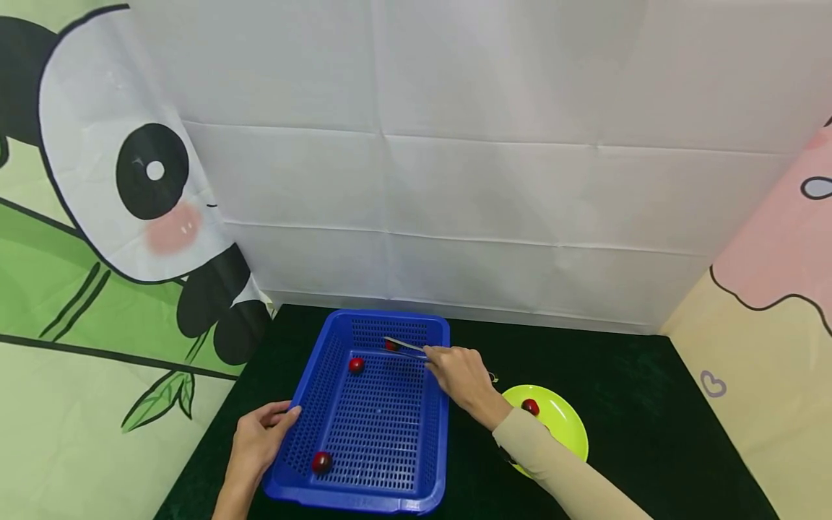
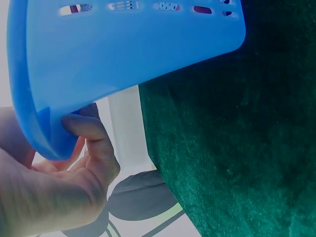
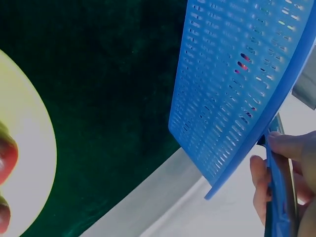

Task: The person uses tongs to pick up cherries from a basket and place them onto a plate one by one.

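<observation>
In the head view, my left hand (image 1: 256,440) grips the left rim of a blue plastic basket (image 1: 364,502), thumb on top. The left wrist view shows the fingers curled round the basket rim (image 2: 54,143). My right hand (image 1: 461,375) holds metal tongs (image 1: 406,344) over the basket's far right side. Their tips are at a small round red fruit (image 1: 391,345), like a cherry tomato; whether they grip it I cannot tell. Two similar fruits, one farther back (image 1: 356,365) and one near the front (image 1: 321,462), lie in the basket.
A yellow-green plate (image 1: 568,426) stands right of the basket, partly under my right forearm. It holds a red fruit (image 1: 530,406); the right wrist view shows two fruits there. Dark green cloth (image 1: 650,419) covers the table, with a white sheet (image 1: 487,195) behind it.
</observation>
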`<control>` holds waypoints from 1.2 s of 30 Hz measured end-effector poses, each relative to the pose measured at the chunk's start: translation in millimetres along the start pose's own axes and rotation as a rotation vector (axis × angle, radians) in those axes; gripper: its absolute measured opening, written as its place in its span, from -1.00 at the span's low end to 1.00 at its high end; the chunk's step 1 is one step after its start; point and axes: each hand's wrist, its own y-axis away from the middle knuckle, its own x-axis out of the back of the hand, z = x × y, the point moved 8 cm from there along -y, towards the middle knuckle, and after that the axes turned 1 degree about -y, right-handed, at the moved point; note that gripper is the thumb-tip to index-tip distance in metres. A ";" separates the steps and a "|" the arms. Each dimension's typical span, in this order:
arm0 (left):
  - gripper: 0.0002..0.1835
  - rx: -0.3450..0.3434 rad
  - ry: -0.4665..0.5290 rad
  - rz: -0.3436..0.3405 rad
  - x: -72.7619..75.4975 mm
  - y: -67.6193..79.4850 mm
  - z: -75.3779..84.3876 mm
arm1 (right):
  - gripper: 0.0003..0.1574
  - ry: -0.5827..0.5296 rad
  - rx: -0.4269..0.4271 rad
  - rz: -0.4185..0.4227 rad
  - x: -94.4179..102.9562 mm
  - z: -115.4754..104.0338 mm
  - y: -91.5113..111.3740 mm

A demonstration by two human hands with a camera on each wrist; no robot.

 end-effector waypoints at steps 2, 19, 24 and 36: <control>-0.44 0.000 -0.001 0.000 0.2 0.2 -0.1 | -0.63 -0.030 -0.011 0.010 1.4 1.8 3.5; -0.44 0.015 -0.021 0.003 -0.8 0.0 -1.5 | -0.60 -0.162 -0.085 0.120 22.2 14.1 33.3; -0.45 0.014 -0.016 0.003 -0.6 0.0 -0.9 | -0.60 -0.211 -0.101 0.148 28.1 17.9 42.5; -0.44 0.015 -0.027 0.010 -0.1 -0.4 -1.8 | -0.57 -0.239 -0.149 0.162 45.2 21.9 62.6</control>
